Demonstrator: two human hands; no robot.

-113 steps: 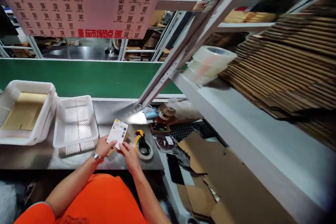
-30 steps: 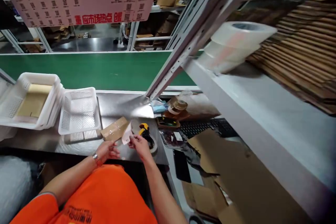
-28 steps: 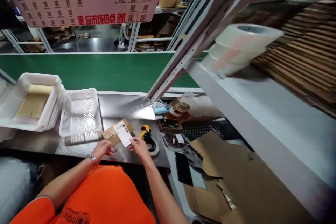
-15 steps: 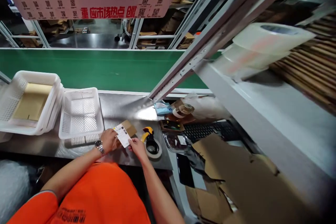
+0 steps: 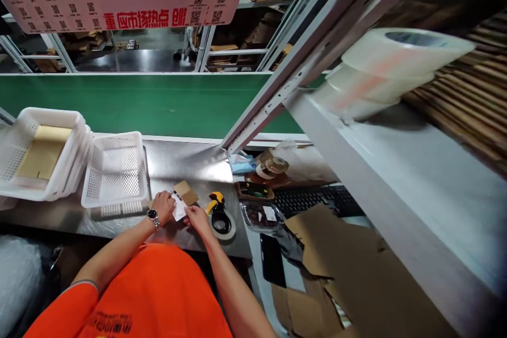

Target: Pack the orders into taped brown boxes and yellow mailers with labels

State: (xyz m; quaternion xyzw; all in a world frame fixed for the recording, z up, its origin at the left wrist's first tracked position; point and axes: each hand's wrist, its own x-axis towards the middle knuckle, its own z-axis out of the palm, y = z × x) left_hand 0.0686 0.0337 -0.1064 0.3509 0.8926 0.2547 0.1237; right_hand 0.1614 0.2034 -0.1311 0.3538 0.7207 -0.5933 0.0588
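A small brown cardboard box [image 5: 185,192] rests on the metal table, with a white printed label [image 5: 179,208] lying over its near part. My left hand [image 5: 163,206], a watch on its wrist, grips the box's left side, its fingers across the label; its thumb is hidden. From the right, my right hand [image 5: 196,218] pinches the lower right corner of the label between thumb and fingers. Close by on the right lies a yellow and black tape dispenser [image 5: 218,214] with a roll of tape.
White plastic baskets [image 5: 114,169] stand on the left of the metal table [image 5: 178,156]. Behind runs a green conveyor belt [image 5: 158,105]. At right are a phone [image 5: 272,260], a keyboard [image 5: 301,199], cardboard sheets [image 5: 348,269], and a shelf post [image 5: 273,100] with tape rolls [image 5: 388,71] above.
My left hand's fingers have moved over the label and cover more of it. My right hand stays at its corner. The view has shifted slightly.
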